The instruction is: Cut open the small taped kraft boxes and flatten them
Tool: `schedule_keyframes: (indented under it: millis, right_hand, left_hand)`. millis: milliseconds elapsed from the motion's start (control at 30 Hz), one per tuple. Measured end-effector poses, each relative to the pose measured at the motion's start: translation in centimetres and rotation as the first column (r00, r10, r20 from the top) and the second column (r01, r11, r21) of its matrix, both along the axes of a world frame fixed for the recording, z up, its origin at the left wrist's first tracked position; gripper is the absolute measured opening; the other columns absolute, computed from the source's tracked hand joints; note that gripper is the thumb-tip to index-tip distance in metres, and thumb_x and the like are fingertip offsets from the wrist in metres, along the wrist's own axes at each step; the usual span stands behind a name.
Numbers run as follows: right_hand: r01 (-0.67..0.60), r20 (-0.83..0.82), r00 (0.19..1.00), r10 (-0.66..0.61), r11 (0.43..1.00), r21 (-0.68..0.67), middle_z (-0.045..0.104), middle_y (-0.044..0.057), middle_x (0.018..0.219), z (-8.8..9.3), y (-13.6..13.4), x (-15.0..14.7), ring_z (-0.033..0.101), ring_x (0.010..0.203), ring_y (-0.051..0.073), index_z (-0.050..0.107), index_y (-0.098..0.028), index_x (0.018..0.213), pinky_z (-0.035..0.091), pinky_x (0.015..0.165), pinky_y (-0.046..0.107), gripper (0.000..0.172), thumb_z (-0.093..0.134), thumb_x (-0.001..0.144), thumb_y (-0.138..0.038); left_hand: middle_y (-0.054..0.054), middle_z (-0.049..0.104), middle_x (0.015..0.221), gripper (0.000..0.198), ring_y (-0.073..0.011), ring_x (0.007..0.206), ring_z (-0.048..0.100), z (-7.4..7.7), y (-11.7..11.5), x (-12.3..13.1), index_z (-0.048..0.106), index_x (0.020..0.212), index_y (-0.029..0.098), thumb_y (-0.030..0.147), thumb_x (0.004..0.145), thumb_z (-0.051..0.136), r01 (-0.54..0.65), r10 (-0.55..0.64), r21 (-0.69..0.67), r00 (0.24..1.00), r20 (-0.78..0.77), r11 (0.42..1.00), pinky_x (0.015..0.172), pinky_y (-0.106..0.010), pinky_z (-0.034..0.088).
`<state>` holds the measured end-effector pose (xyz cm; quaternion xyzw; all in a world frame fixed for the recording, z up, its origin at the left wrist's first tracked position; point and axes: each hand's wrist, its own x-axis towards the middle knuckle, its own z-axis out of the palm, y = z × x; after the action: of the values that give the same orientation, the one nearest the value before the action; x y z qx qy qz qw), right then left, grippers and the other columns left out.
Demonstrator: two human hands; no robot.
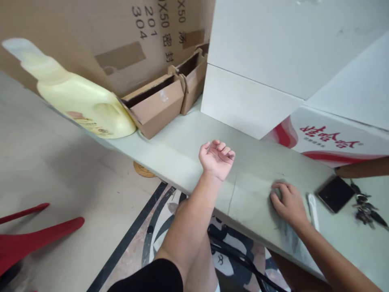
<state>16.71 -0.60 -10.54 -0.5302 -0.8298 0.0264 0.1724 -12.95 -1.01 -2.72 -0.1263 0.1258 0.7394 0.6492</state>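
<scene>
My left hand [217,159] is palm up over the pale table [182,156], its fingers loosely bent and apart, with nothing in them. The forearm reaches up from a black sleeve. To the right, my right hand [287,202] rests palm down on the tabletop. Its thumb and fingers point left, slightly blurred, and no held thing shows; the underside of the palm is hidden. Close beside that hand lies a slim white stick-like object [313,211]. Further right are a flat black rectangular object [336,194] and a bunch of keys [366,209].
A pale yellow jug-like bottle [88,103] and open cardboard boxes [159,107] line the table's left end. Behind stand a large printed carton [118,32], white boxes [240,101] and a red-and-white carton [328,136]. A red chair-like object [39,239] is at lower left.
</scene>
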Motion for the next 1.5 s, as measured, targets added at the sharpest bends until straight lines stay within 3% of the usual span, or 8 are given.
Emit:
schedule_keyframes:
  millis: [133, 233, 400, 533, 700, 933, 1200, 1500]
  right_hand:
    - [-0.117, -0.007, 0.993, 0.117, 0.993, -0.024, 0.071, 0.013, 0.106, 3.7, 3.4, -6.3, 0.066, 0.071, 0.025, 0.062, -0.024, 0.101, 0.056, 0.075, 0.046, 0.023, 0.05, 0.084, -0.034]
    - [-0.241, -0.037, 0.97, 0.241, 0.971, 0.008, 0.069, 0.013, 0.12, 7.3, 6.1, -13.7, 0.069, 0.09, 0.027, 0.063, -0.025, 0.111, 0.055, 0.084, 0.044, 0.028, 0.051, 0.086, -0.031]
    - [-0.596, -0.032, 0.799, 0.601, 0.797, 0.097, 0.067, 0.013, 0.122, 11.9, 9.8, -26.7, 0.065, 0.111, 0.029, 0.062, -0.022, 0.112, 0.054, 0.094, 0.047, 0.034, 0.05, 0.081, -0.016]
    - [-0.644, 0.052, 0.765, 0.642, 0.759, 0.094, 0.063, 0.015, 0.13, 13.2, 13.1, -34.5, 0.059, 0.122, 0.032, 0.059, -0.016, 0.124, 0.05, 0.102, 0.052, 0.053, 0.047, 0.073, -0.004]
    - [-0.739, 0.025, 0.667, 0.745, 0.657, 0.146, 0.056, 0.013, 0.142, 13.3, 15.7, -39.8, 0.052, 0.133, 0.034, 0.049, -0.015, 0.139, 0.042, 0.109, 0.058, 0.059, 0.055, 0.081, -0.016]
    - [-0.704, 0.11, 0.71, 0.695, 0.699, 0.126, 0.062, 0.011, 0.12, 13.1, 14.3, -39.9, 0.057, 0.119, 0.033, 0.066, -0.018, 0.114, 0.041, 0.107, 0.056, 0.031, 0.061, 0.091, -0.039]
    - [-0.713, 0.211, 0.686, 0.697, 0.701, 0.001, 0.067, 0.008, 0.107, 14.7, 10.5, -35.3, 0.064, 0.109, 0.03, 0.065, -0.019, 0.11, 0.043, 0.101, 0.051, 0.023, 0.055, 0.096, -0.035]
    - [-0.648, 0.259, 0.722, 0.642, 0.758, -0.072, 0.07, 0.006, 0.093, 16.6, 6.9, -27.3, 0.061, 0.082, 0.022, 0.066, -0.021, 0.097, 0.035, 0.069, 0.033, 0.021, 0.053, 0.097, -0.037]
  left_hand:
    - [0.004, 0.035, 0.06, 0.029, -0.0091, 0.047, 0.035, -0.1, -0.1, -0.8, 0.054, 0.065, 0.019, 0.032, 0.089, 0.042, -0.021, 0.023, -0.012, 0.994, 0.106, 1.0, 0.053, -0.026, 0.031]
    - [0.004, 0.034, 0.061, 0.029, -0.0093, 0.047, 0.034, -0.1, -0.1, -1.0, 0.053, 0.065, 0.018, 0.031, 0.088, 0.041, -0.02, 0.021, -0.008, 0.99, 0.14, 1.0, 0.054, -0.026, 0.031]
    - [0.003, 0.031, 0.06, 0.022, -0.0107, 0.047, 0.03, 0.0, 0.2, -1.0, 0.047, 0.062, 0.019, 0.028, 0.083, 0.044, -0.028, 0.039, -0.083, 0.99, 0.136, 0.996, 0.055, -0.027, 0.028]
    - [0.004, 0.031, 0.058, 0.011, -0.0098, 0.046, 0.027, -0.1, -0.1, -0.8, 0.048, 0.064, 0.019, 0.021, 0.074, 0.048, 0.035, -0.023, -0.093, 0.991, 0.133, 0.995, 0.055, -0.027, 0.024]
    - [0.005, 0.03, 0.057, 0.015, -0.0086, 0.046, 0.026, -0.4, -0.6, -1.4, 0.048, 0.062, 0.018, 0.023, 0.076, 0.046, 0.039, -0.017, -0.137, 0.987, 0.161, 0.99, 0.055, -0.027, 0.024]
    - [0.004, 0.029, 0.058, 0.014, -0.01, 0.048, 0.026, -0.3, -0.2, -2.2, 0.047, 0.063, 0.019, 0.023, 0.076, 0.047, 0.028, -0.004, -0.157, 0.989, 0.149, 0.987, 0.057, -0.029, 0.023]
    - [0.005, 0.03, 0.057, 0.019, -0.0093, 0.046, 0.026, -0.4, 0.0, -1.5, 0.046, 0.061, 0.019, 0.023, 0.08, 0.043, 0.033, -0.015, -0.145, 0.992, 0.123, 0.989, 0.056, -0.028, 0.025]
    - [0.005, 0.034, 0.053, 0.019, -0.0086, 0.042, 0.028, -1.9, 0.5, 6.5, 0.04, 0.059, 0.02, 0.019, 0.076, 0.049, 0.36, -0.398, -0.225, 0.904, -0.155, 0.905, 0.048, -0.024, 0.022]
